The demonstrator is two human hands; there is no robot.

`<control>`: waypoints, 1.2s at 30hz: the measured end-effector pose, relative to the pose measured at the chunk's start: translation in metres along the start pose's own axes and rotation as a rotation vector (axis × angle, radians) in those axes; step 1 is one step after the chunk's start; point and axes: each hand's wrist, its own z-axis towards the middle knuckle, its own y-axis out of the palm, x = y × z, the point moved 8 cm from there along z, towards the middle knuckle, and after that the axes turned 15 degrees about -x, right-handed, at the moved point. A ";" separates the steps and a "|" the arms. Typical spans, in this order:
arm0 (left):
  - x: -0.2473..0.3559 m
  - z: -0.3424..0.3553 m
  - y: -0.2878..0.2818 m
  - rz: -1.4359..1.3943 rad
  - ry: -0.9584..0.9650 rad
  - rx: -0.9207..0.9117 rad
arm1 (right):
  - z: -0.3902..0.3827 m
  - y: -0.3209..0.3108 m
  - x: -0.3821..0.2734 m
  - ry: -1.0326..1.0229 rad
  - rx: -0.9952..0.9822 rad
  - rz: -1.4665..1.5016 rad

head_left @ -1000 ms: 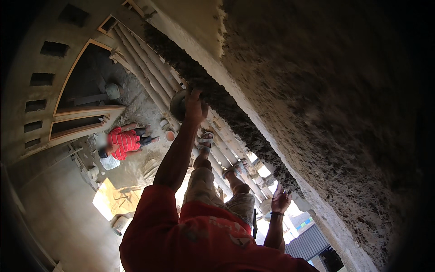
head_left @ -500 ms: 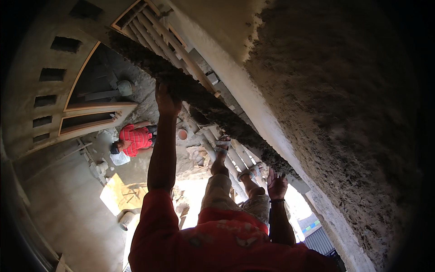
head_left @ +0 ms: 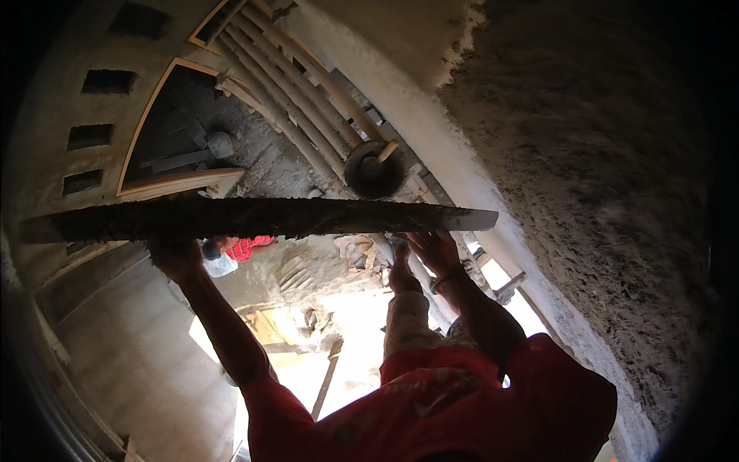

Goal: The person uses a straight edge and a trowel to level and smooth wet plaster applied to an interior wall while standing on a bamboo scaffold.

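A long straightedge (head_left: 469, 219), thickly caked with dark wet mortar along most of its length, lies nearly level across the view in front of me. Its right tip is bare and reaches close to the wall. My left hand (head_left: 177, 260) grips it from below toward the left end, the fingertips hidden behind the mortar. Toward the right end, my right hand (head_left: 437, 254) is up against the lower edge, its fingers partly hidden by the straightedge, and seems to hold it from beneath.
A dark bucket (head_left: 362, 181) with a wooden handle in it sits beside the scaffold poles (head_left: 296, 96). On my right rises a wall with rough wet mortar (head_left: 570, 185) beside smoother plaster. Far below, a person in a red striped shirt (head_left: 242, 248) is partly covered by the straightedge.
The straightedge has swung from a slant along the wall to nearly level, away from the wall. My left hand moved left and down with it; my right hand came up to its underside.
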 end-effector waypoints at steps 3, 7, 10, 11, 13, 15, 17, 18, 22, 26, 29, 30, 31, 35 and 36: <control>0.036 -0.022 0.017 0.054 0.045 0.027 | 0.039 -0.012 0.029 0.082 0.028 0.036; 0.117 -0.087 -0.050 0.722 0.134 0.210 | 0.094 -0.058 0.068 0.248 -0.007 0.061; 0.131 -0.105 -0.017 1.104 0.153 0.200 | 0.130 -0.075 0.098 0.265 -0.070 0.111; 0.127 -0.105 -0.005 0.975 0.175 0.126 | 0.145 -0.070 0.107 0.212 -0.082 0.116; 0.094 -0.094 0.043 -0.060 0.228 -0.242 | 0.163 -0.081 0.109 0.165 -0.098 0.118; 0.070 -0.091 0.055 -0.106 0.228 -0.307 | 0.173 -0.120 0.096 0.164 -0.101 0.091; 0.044 -0.104 0.036 -0.053 0.221 -0.263 | 0.171 -0.167 0.085 0.320 0.079 0.037; 0.019 -0.105 0.033 -0.103 0.201 -0.321 | 0.161 -0.181 0.076 0.388 0.170 0.012; -0.066 -0.122 0.051 0.589 0.230 -0.006 | 0.106 -0.180 0.041 0.351 0.504 -0.344; -0.087 -0.116 0.067 0.529 0.106 -0.019 | 0.032 -0.166 -0.025 0.335 0.534 -0.506; -0.092 -0.118 0.078 0.508 0.069 -0.015 | -0.017 -0.162 -0.077 0.299 0.571 -0.614; -0.094 -0.121 0.078 0.521 0.052 0.007 | -0.032 -0.158 -0.090 0.284 0.614 -0.637; -0.096 -0.123 0.078 0.530 0.036 0.029 | -0.046 -0.154 -0.105 0.268 0.657 -0.664; -0.103 -0.131 0.073 0.576 -0.010 0.080 | -0.078 -0.141 -0.139 0.242 0.684 -0.792; -0.103 -0.132 0.075 0.620 0.005 0.069 | -0.084 -0.140 -0.145 0.240 0.701 -0.792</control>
